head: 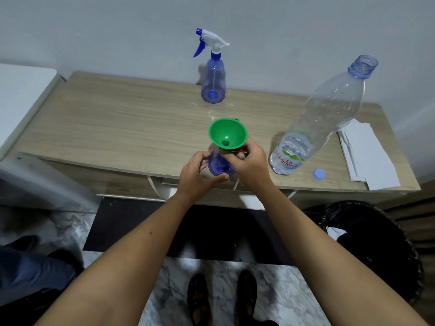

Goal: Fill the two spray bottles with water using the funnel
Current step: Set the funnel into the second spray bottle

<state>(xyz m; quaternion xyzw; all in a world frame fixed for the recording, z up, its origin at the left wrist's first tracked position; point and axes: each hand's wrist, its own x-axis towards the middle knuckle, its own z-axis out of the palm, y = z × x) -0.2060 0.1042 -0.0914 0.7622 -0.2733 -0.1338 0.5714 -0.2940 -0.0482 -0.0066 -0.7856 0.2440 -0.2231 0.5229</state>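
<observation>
Right of the green funnel (227,134) stands an uncapped water bottle (315,123) labelled "Le Minerale" (water only near its base), leaning away, its blue cap (319,174) and folded paper (367,154) beside it on the counter (117,118). Below the funnel, the left hand (200,175) curls around an open blue spray bottle (220,164); the right hand (250,164) pinches the funnel's spout, mouth upward. Behind the funnel, a second spray bottle (213,74) stands upright, trigger pointing left.
</observation>
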